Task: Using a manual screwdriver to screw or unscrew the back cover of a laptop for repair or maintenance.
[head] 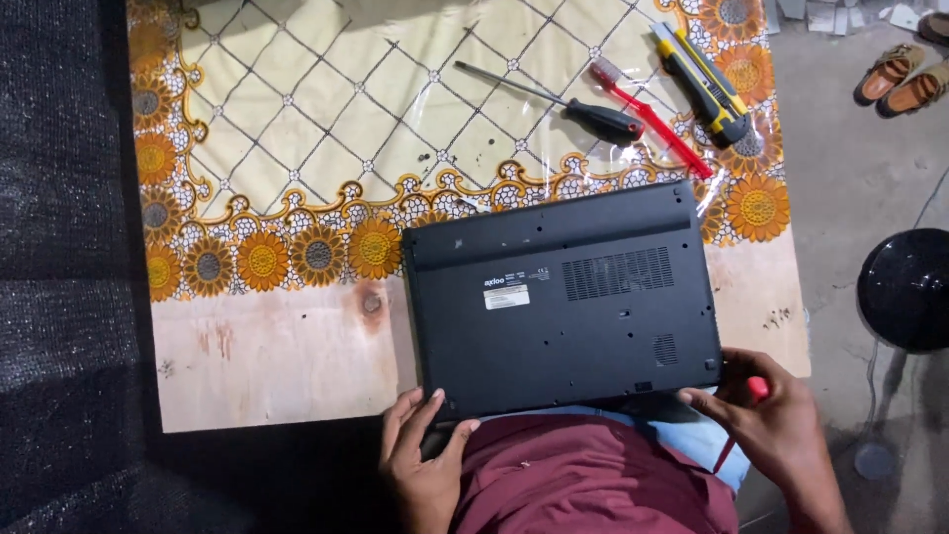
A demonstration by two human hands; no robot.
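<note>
A black laptop lies upside down on a low wooden board, its underside with vents and a white label facing up. My left hand grips the laptop's near left edge, thumb and fingers around the rim. My right hand is at the near right corner, closed on a small red-handled tool whose tip points at the laptop's edge.
A flowered plastic cloth covers the far part of the board. On it lie a black-handled screwdriver, a red toothbrush and a yellow-black utility knife. Sandals and a black round stool are on the floor at right.
</note>
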